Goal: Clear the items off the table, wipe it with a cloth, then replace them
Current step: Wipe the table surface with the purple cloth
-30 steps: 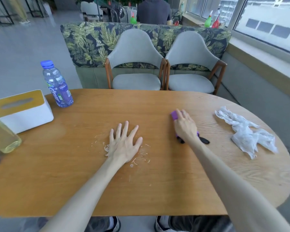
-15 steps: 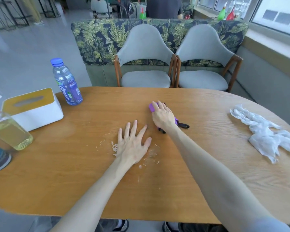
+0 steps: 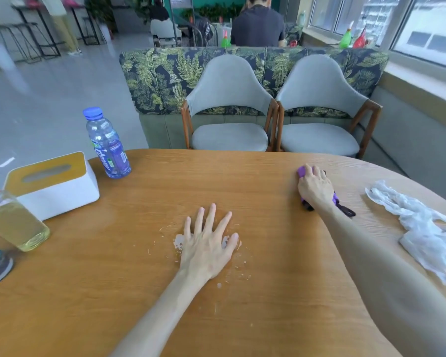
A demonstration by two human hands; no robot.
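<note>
From the head camera we see our left hand (image 3: 207, 244) lying flat on the wooden table (image 3: 281, 292), fingers straight and spread, over pale crumbs and a small wet patch (image 3: 177, 242) near the middle. At about two o'clock from it, our right hand (image 3: 314, 188) presses down on a purple cloth (image 3: 302, 171), fingers curled over it, a black strap (image 3: 346, 210) trailing behind the wrist. A crumpled white plastic bag (image 3: 420, 230) lies at three o'clock. At ten o'clock stands a water bottle (image 3: 107, 145), beside it a white tissue box (image 3: 52, 185), and at nine o'clock a cup of yellow drink (image 3: 13, 222)
</note>
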